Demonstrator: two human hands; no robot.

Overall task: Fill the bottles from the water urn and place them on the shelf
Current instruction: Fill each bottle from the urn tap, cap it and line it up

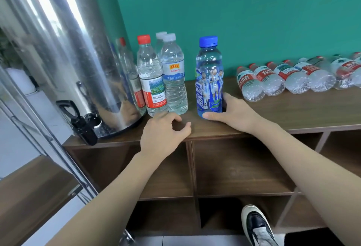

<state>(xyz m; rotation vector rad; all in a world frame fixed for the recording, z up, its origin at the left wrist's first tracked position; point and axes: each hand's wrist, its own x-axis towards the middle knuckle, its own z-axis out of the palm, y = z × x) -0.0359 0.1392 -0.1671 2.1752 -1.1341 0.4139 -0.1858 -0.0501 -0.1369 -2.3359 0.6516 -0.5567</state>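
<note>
Blue-capped bottle gripped low by right hand, left hand loosely curled, empty, steel urn

Brown wooden shelf, steel urn left of the hands, upright bottles just beyond them, lying bottles farther right

Both bare forearms are extending forward. The left hand is hovering with fingers loosely curled, holding nothing; the right hand is gripping, thumb forward.
</note>
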